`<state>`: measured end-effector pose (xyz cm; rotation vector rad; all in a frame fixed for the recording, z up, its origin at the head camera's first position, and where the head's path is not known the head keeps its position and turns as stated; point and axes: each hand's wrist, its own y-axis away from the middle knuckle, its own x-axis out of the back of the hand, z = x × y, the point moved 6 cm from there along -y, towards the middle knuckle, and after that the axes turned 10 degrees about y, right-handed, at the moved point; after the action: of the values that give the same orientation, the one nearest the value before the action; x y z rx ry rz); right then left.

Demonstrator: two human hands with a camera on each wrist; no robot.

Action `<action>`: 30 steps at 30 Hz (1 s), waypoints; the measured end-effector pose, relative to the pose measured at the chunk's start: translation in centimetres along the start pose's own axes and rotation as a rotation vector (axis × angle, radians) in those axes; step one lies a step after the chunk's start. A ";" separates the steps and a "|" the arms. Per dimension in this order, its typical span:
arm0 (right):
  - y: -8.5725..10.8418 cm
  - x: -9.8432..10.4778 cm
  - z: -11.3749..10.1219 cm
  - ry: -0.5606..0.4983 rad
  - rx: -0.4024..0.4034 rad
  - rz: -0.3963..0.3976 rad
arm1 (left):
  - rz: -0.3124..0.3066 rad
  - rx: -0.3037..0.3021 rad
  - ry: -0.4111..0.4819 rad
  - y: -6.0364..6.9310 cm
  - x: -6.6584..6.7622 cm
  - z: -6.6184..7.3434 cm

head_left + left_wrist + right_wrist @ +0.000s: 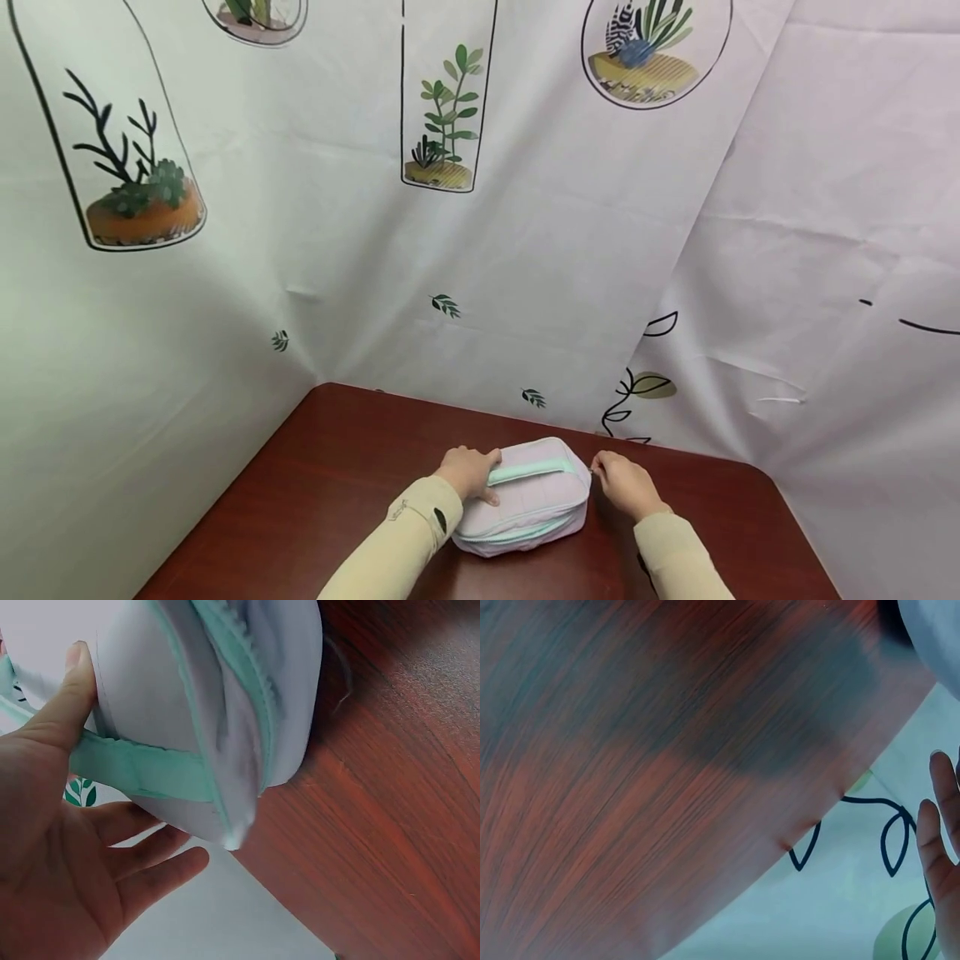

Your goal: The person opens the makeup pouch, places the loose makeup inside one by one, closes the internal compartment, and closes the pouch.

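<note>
A pale lilac zip pouch [525, 504] with a mint-green top handle and mint zip trim lies on the table. My left hand [468, 473] holds its left end, thumb on the top face near the handle [142, 771], fingers around the far side. At the pouch's right end, my right hand [624, 482] pinches what looks like the zip pull, too small to see clearly. The right wrist view catches only some fingers [932, 838] of that hand, with a corner of the pouch [934, 637] above them. The pouch looks closed on top; its contents are hidden.
The dark red-brown wooden table [330, 467] has rounded far corners. White cloth [555, 275] printed with plants in glass jars hangs behind it and along both sides, close to the table's far and left edges.
</note>
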<state>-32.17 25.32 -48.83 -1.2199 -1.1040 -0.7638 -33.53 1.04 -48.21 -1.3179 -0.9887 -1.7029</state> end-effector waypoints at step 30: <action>-0.1 -1.5 -3.2 -0.087 -0.039 -0.054 | 0.030 0.352 -0.045 1.5 -0.1 3.1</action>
<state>-32.00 22.02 -50.13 -1.2701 -1.2022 -0.7823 -30.98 3.25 -47.58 -1.1361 -1.2235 -1.4031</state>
